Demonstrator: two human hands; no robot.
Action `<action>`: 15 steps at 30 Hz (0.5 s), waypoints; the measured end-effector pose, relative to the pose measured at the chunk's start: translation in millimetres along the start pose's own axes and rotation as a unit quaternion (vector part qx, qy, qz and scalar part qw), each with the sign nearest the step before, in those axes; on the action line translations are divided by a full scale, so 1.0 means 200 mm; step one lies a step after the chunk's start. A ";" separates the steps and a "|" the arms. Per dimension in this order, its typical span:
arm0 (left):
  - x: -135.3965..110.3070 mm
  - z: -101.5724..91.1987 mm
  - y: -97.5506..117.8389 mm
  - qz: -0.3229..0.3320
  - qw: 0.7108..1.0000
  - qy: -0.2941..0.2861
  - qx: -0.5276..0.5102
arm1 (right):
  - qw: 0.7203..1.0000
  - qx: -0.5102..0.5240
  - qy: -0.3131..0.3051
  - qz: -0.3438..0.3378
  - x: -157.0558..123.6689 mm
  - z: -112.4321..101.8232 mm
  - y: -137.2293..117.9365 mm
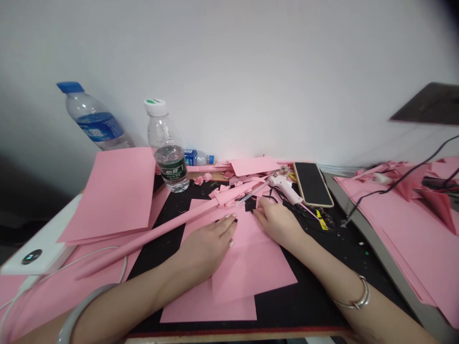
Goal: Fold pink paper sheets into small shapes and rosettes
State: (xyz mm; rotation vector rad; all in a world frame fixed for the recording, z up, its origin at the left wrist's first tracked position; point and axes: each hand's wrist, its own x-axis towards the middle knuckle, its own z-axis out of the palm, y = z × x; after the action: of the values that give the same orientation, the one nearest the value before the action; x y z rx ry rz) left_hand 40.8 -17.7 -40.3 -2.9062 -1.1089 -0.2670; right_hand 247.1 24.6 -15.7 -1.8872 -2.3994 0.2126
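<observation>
My left hand (206,248) lies flat on a sheet of pink paper (247,272), with its fingertips near the sheet's upper part. My right hand (278,222) rests on the same pink stack, fingertips pressing the paper close to a pink-and-white hot glue gun (285,188). Neither hand visibly grips anything. Several pink sheets overlap beneath both hands on a black work mat (315,306). A long rolled pink paper tube (150,236) runs diagonally past my left fingers, its far end lying among small crumpled pink paper pieces (224,195).
A stack of pink sheets (114,196) lies at left beside a white device (36,253) with a cable. Water bottles (167,148) stand against the white wall. A black-screened phone (312,184) lies behind my right hand, and more pink paper (405,224) with black cables fills the right.
</observation>
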 end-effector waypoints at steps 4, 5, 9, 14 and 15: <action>0.03 0.02 0.02 -0.048 0.998 -0.020 0.028 | 0.996 -0.094 -0.005 -0.004 -0.01 0.00 -0.03; 0.04 0.02 0.03 -0.057 0.998 -0.023 0.032 | 0.995 -0.103 -0.003 -0.007 -0.01 0.00 -0.03; 0.07 0.03 0.07 -0.077 0.996 -0.006 0.050 | 0.991 -0.131 0.002 -0.016 -0.03 0.01 -0.03; 0.08 0.07 0.09 -0.086 0.993 0.017 0.078 | 0.987 -0.159 0.005 -0.026 -0.05 0.02 -0.03; 0.08 0.08 0.09 -0.084 0.993 0.020 0.085 | 0.987 -0.160 0.003 -0.025 -0.05 0.02 -0.03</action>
State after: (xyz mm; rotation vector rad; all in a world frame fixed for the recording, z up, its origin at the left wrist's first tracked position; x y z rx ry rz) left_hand 67.3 -18.7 -52.1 -2.6530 -1.3034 -0.2221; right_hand 242.0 13.7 -18.8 -1.9359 -2.6022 -0.1938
